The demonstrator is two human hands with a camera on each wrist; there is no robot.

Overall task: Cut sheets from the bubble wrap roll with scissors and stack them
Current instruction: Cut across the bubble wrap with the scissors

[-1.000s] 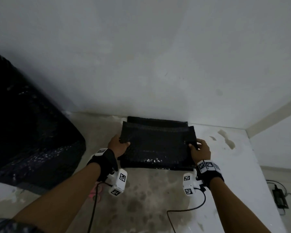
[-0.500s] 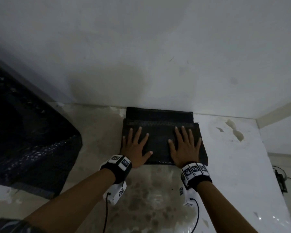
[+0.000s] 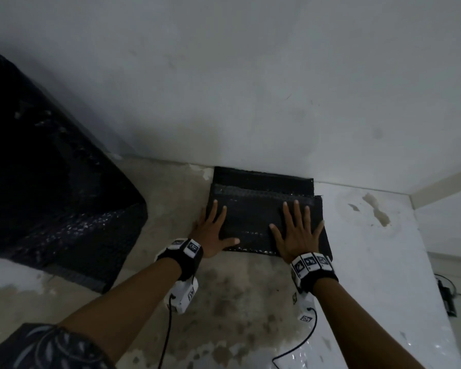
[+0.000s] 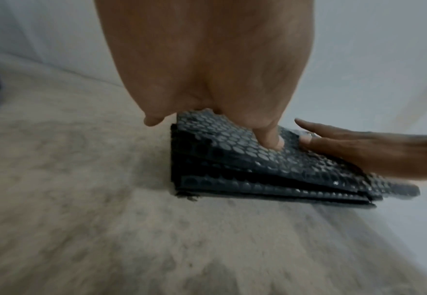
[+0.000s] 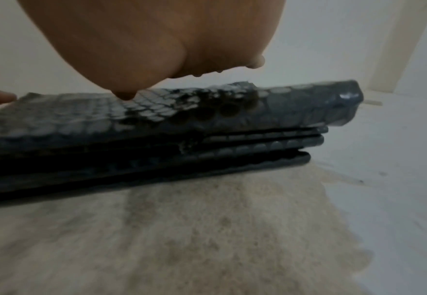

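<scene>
Both hands spread flat, pressing: left hand (image 3: 210, 230) on the near-left part, right hand (image 3: 294, 235) on the near-right part of the stack of black bubble-wrap sheets (image 3: 253, 209), which lies on the stained concrete floor (image 3: 237, 302) against the far white wall (image 3: 250, 89). Sheets look light, soft and springy; best lifted by opposite edges. Black bubble wrap roll (image 3: 51, 195) lies well left. Scissors not visible.

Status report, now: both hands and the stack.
Left hand and right hand flat, fingers spread, pressing the stack of black bubble wrap sheets. Stack against the wall. Nothing in the way.
</scene>
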